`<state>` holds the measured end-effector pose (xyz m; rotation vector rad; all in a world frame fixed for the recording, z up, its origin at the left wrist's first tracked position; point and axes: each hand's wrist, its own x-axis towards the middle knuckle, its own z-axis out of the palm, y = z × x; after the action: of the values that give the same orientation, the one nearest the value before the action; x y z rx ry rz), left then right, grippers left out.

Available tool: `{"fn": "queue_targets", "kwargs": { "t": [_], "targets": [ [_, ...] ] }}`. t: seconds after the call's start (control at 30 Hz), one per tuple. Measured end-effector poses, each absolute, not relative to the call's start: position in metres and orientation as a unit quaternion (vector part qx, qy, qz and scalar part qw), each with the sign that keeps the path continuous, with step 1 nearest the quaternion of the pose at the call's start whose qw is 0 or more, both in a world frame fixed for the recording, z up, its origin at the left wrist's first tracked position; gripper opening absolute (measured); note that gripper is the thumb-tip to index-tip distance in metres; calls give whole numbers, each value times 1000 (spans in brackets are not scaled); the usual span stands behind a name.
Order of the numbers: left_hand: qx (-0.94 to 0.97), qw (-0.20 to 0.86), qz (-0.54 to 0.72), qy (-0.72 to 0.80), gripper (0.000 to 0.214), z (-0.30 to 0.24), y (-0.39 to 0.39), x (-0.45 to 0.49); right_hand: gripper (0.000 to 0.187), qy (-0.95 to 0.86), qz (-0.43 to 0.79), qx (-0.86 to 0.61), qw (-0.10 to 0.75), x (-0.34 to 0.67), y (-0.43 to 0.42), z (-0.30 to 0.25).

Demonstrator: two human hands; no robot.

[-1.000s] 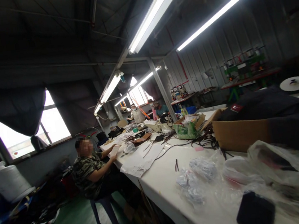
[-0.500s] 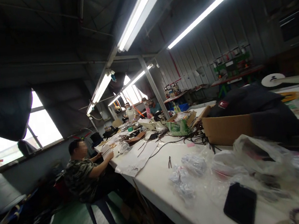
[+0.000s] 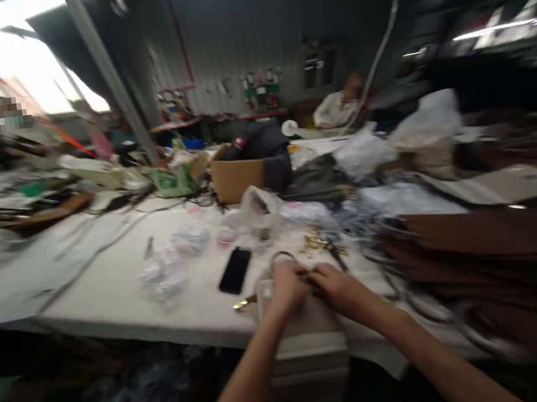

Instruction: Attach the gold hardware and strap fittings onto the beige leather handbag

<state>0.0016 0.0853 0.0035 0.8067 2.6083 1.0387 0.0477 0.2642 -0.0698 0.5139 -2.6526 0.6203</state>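
Observation:
Both my hands rest close together on the top edge of a beige bag [image 3: 305, 340] standing at the near edge of the white table [image 3: 113, 292]. My left hand [image 3: 286, 288] has its fingers curled over the bag's top, beside a dark strap loop [image 3: 280, 255]. My right hand [image 3: 336, 284] grips the top just to the right, fingers closed. The picture is smeared by motion, so finer detail of the grip is unclear. A small gold fitting [image 3: 240, 305] lies left of the bag.
A black phone [image 3: 234, 270] lies left of my hands, with crumpled clear bags [image 3: 167, 272] beyond. A cardboard box [image 3: 236, 179] holding dark cloth stands further back. Brown sheets [image 3: 499, 244] are stacked on the right. Another person [image 3: 340, 107] sits at the far side.
The view has swung right and down from the long table and seated co-worker to the table before me. My hands and the beige bag have come into view.

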Motion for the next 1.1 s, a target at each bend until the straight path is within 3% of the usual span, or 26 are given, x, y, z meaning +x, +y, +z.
{"fn": "queue_targets", "kwargs": {
  "t": [0.07, 0.2, 0.5, 0.77, 0.9, 1.1],
  "targets": [
    [284, 126, 371, 875, 23, -37, 100, -12, 21, -956, 177, 195, 126, 77, 289, -72],
    [297, 101, 372, 873, 37, -77, 105, -26, 21, -954, 196, 185, 131, 77, 289, -77],
    [292, 100, 358, 881, 34, -73, 100, -21, 13, -946, 197, 198, 167, 81, 280, -82],
    [283, 105, 369, 879, 37, -72, 101, -16, 17, -944, 200, 200, 171, 80, 278, -85],
    [281, 115, 375, 876, 37, -69, 100, -17, 18, -931, 251, 202, 168, 80, 283, -79],
    [271, 119, 380, 876, 43, -67, 99, -16, 24, -866, 459, 108, 165, 83, 291, -55]
  ]
}}
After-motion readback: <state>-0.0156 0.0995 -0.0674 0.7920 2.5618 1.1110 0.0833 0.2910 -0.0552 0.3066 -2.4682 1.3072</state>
